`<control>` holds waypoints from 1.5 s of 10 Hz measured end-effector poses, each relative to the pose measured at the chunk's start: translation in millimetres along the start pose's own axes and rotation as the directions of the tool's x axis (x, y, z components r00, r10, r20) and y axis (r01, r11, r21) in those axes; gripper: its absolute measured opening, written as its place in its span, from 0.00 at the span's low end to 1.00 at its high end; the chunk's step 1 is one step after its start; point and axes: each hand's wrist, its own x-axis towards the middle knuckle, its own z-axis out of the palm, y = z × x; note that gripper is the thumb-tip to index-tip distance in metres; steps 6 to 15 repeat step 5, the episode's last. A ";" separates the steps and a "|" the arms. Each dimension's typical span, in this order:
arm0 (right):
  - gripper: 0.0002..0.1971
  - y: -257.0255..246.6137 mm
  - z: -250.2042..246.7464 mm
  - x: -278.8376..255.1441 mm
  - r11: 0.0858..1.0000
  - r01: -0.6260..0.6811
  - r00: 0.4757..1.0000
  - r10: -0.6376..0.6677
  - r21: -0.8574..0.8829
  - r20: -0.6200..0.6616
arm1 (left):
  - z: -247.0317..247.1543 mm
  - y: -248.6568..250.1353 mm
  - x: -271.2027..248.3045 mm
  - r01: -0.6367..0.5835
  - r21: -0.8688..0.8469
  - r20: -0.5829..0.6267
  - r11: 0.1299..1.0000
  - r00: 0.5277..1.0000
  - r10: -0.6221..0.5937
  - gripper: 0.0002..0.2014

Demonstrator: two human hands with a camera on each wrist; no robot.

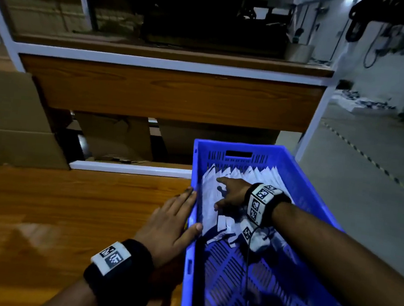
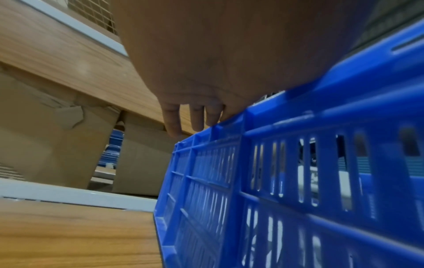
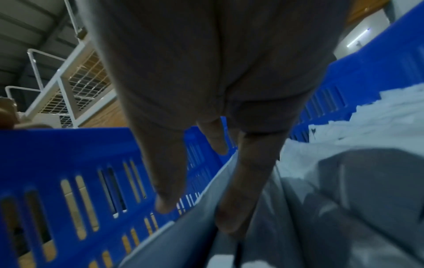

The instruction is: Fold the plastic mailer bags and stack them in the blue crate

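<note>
A blue slotted crate (image 1: 282,153) stands at the right end of the wooden table, with a row of folded white mailer bags (image 1: 240,175) packed on edge in its far half. My right hand (image 1: 229,192) is inside the crate, fingers spread and straight, pressing on the leftmost bags (image 3: 344,181). My left hand (image 1: 172,220) lies flat with straight fingers along the crate's left rim (image 2: 275,116), thumb hooked over the edge. Neither hand grips anything. The crate's near half shows its bare slotted floor (image 1: 233,279).
The wooden table top (image 1: 54,212) stretches left of the crate. Behind it is a white-framed wooden shelf unit (image 1: 172,93) with cardboard boxes (image 1: 14,120) at the left and beneath. Grey floor (image 1: 366,181) with a striped line lies to the right.
</note>
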 end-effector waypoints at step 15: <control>0.33 -67.7 -4.8 -106.2 0.919 0.186 0.956 -0.251 -0.347 -0.152 | -35.3 -15.0 -21.6 -0.004 0.011 0.005 1.000 1.000 0.004 0.38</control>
